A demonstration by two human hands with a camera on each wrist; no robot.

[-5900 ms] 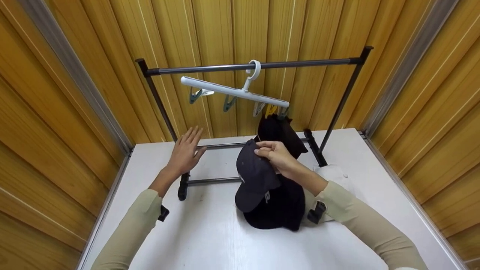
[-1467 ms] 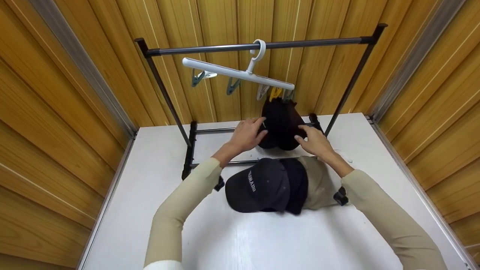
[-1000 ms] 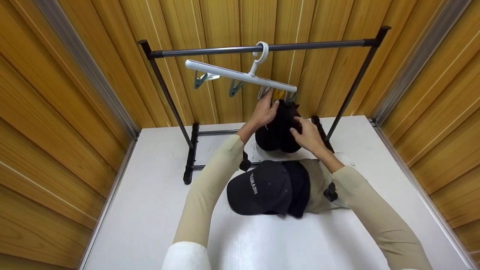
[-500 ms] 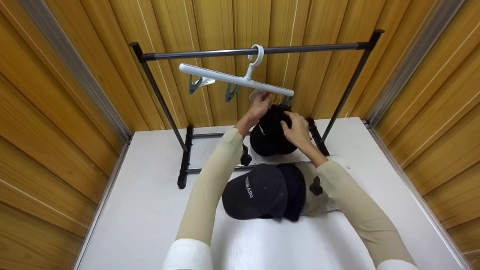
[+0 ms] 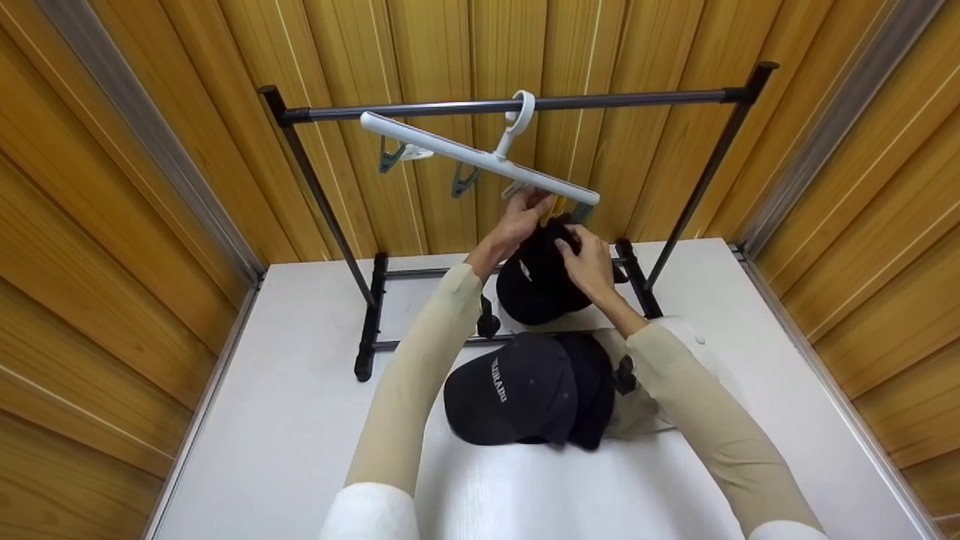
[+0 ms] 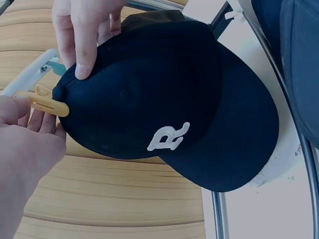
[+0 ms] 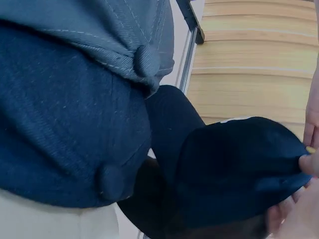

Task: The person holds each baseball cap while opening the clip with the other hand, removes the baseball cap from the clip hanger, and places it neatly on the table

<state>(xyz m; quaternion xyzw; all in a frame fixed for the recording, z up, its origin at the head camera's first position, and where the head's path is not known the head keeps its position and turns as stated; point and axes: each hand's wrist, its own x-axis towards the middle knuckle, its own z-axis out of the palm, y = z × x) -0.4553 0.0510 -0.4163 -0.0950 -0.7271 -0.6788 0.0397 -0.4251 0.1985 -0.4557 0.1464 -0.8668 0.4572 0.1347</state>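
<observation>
A black cap (image 6: 144, 94) with a white letter R hangs by its back edge below a white hanger (image 5: 450, 151). My left hand (image 5: 516, 225) pinches a yellow clip (image 6: 50, 104) at that edge, thumb on one side and fingers on the other. With curled fingers and thumb my right hand (image 5: 589, 262) grips the cap's crown near the clip. A green clip (image 6: 57, 68) shows beside the yellow one, and a dark brown piece (image 6: 152, 19) peeks out behind the cap, mostly hidden.
The hanger hooks over the top bar (image 5: 637, 98) of a dark metal rack. In front, a charcoal lettered cap (image 5: 525, 386), a navy cap (image 5: 592, 405), a beige cap (image 5: 637, 412) and a white one (image 5: 686, 337) overlap on the white table (image 5: 315, 442). Wood-look walls surround the rack.
The charcoal cap, earlier in my right hand, now lies on the row. Both hands have moved to the hanging cap, the left onto the yellow clip. The hanger's right end has dipped.
</observation>
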